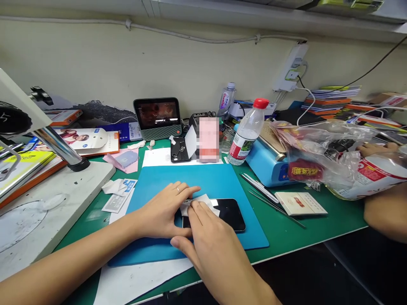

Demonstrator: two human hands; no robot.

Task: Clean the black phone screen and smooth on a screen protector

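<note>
A black smartphone (233,215) lies flat, screen up, on a blue mat (165,176). My left hand (160,209), with a ring on one finger, grips the phone's left end between the thumb on the near edge and fingers on the far side. With fingertips held together, my right hand (213,237) presses a white wipe (208,202) against the left part of the screen. Both hands cover much of that end of the phone. Left of the mat lie a crumpled white tissue (113,186) and a torn grey-and-white packet (116,202).
Behind the mat are a black phone case (178,150) and a smart display (157,116). A red-capped bottle (248,133) stands before a blue machine (267,165). Tweezers (273,206) and a cream box (300,203) lie right. Another person's arm (386,212) is far right; a microscope stand (76,186), left.
</note>
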